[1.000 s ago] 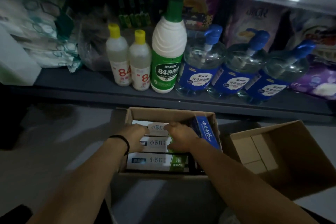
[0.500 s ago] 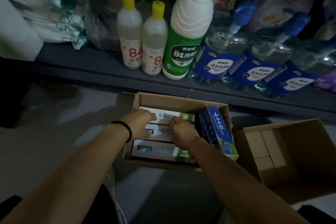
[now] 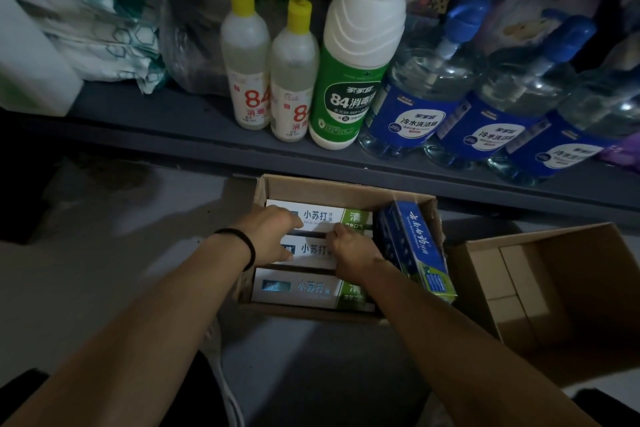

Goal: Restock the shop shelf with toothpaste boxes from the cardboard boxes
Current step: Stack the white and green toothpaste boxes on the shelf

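Brown corrugated cardboard box (image 3: pixel 346 188), open-topped, on the grey floor at 6 o'clock from the shelf (image 3: pixel 194 135). Contents: three white-and-green toothpaste boxes lying flat in a row, far box (image 3: pixel 325 217), middle box (image 3: pixel 311 250), near box (image 3: pixel 301 288); one bundle of blue toothpaste boxes (image 3: pixel 415 246), tilted on edge along the wall at 3 o'clock.

Left hand (image 3: pixel 268 236): black band at the wrist, fingers curled over the left end of the middle box, thumb at its near edge. Right hand (image 3: pixel 346 246): fingers curled into the gap between far and middle boxes, gripping the middle box toward its right end.

Second cardboard box (image 3: pixel 540 288), at 3 o'clock of the first, open; plain brown cartons inside.

Shelf stock, 12 o'clock: two yellow-capped bottles (image 3: pixel 246 55), one green-and-white bottle (image 3: pixel 353 80), three blue-labelled pump bottles (image 3: pixel 415 107), wrapped packs at 10 o'clock.

Step in hand, by judgement: lifting the middle box out. Next move likely calls for a level, two-handed lift clear of the tilted blue bundle, then a free slot on a shelf; none suited to toothpaste is in view.
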{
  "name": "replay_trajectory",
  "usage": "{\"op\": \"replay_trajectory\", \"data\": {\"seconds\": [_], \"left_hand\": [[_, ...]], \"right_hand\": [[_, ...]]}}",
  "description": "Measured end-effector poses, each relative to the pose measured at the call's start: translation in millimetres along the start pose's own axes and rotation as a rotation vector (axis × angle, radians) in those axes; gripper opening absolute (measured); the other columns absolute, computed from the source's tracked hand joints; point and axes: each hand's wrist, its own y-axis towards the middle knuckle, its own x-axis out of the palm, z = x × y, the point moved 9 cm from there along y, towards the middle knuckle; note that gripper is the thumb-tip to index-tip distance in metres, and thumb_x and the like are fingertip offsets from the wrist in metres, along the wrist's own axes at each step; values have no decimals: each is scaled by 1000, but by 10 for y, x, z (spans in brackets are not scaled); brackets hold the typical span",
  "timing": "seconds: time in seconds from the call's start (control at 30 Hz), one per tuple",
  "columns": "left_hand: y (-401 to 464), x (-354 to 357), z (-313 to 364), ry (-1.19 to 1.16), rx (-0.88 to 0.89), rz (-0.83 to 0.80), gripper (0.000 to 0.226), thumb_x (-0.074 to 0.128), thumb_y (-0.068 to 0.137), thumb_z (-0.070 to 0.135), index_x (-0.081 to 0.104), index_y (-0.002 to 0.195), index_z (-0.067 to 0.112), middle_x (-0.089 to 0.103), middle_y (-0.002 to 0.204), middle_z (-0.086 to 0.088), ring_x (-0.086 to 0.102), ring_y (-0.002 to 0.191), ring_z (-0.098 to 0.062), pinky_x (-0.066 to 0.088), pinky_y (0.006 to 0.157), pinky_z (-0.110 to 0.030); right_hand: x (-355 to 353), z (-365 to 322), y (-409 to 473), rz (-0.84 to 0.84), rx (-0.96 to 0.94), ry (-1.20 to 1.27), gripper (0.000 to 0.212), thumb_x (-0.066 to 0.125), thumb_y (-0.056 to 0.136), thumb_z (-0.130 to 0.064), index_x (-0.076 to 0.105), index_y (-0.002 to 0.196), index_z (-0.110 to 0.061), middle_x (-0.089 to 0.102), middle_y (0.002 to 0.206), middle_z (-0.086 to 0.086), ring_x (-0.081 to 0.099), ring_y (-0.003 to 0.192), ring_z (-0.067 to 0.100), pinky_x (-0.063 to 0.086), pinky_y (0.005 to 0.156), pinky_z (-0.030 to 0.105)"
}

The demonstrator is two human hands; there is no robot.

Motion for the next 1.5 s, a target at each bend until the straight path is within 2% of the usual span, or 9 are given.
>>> {"op": "replay_trajectory", "data": {"seconds": [0.2, 0.53, 0.6, 0.67, 0.83, 1.03, 1.13, 1.37, 1.5], "left_hand": [[-126, -151, 34, 1, -27, 18, 62, 72, 80, 32, 48, 137, 22, 51, 137, 0, 50, 123, -19, 44, 101, -36], [-523, -347, 327, 6, -37, 32, 49, 75, 78, 29, 58, 124, 23, 59, 125, 1, 57, 110, -17, 49, 88, -30], [-543, -311, 386, -1, -34, 25, 51, 75, 78, 28, 57, 125, 22, 59, 125, 1, 56, 110, -18, 48, 87, -28], [-516, -229, 431, -17, -43, -7, 56, 74, 79, 27, 54, 130, 19, 56, 130, -1, 54, 115, -19, 47, 93, -29], [-317, 43, 575, 0, -44, -104, 55, 71, 83, 24, 51, 134, 17, 53, 135, -2, 52, 122, -19, 44, 102, -31], [11, 461, 583, 46, -60, -256, 44, 66, 87, 24, 53, 129, 15, 56, 127, -5, 55, 113, -22, 47, 96, -33], [138, 641, 522, 74, -68, -339, 37, 65, 87, 31, 56, 118, 13, 58, 116, -5, 56, 98, -20, 48, 83, -30], [275, 980, 376, 41, -113, -453, 28, 64, 87, 37, 56, 107, 19, 55, 95, 2, 53, 80, -14, 45, 71, -28], [287, 1055, 397, 57, -78, -467, 28, 64, 86, 41, 60, 106, 22, 59, 99, 2, 57, 88, -17, 49, 80, -32]], "right_hand": [[-362, 93, -209, 67, 1, 41, 59, 71, 81, -30, 43, 130, -12, 42, 133, 10, 49, 116, 26, 47, 93, 37], [-1206, 276, -701, 208, 53, 50, 63, 70, 79, -41, 47, 132, -16, 48, 126, 7, 54, 111, 26, 41, 79, 32], [-1350, 333, -817, 232, 52, 58, 65, 71, 77, -47, 48, 130, -16, 48, 123, 7, 55, 108, 27, 46, 79, 35], [-1476, 398, -916, 256, 58, 55, 65, 72, 74, -49, 50, 127, -17, 49, 120, 5, 56, 106, 26, 49, 80, 38], [-1679, 581, -1051, 309, 67, 13, 62, 74, 72, -46, 52, 124, -20, 51, 114, 1, 56, 97, 20, 45, 71, 31], [-1718, 772, -969, 318, 60, 12, 63, 74, 71, -46, 52, 124, -21, 51, 113, 0, 56, 97, 20, 42, 69, 31], [-1702, 827, -900, 317, 55, 16, 63, 73, 70, -45, 52, 125, -21, 52, 114, 0, 57, 96, 20, 47, 71, 34], [-1611, 887, -756, 313, 12, 39, 62, 73, 70, -46, 54, 124, -21, 52, 114, -1, 55, 96, 18, 37, 68, 30], [-1571, 891, -707, 325, 3, 64, 60, 74, 70, -45, 55, 122, -21, 53, 111, -2, 56, 94, 18, 37, 67, 29]]}}
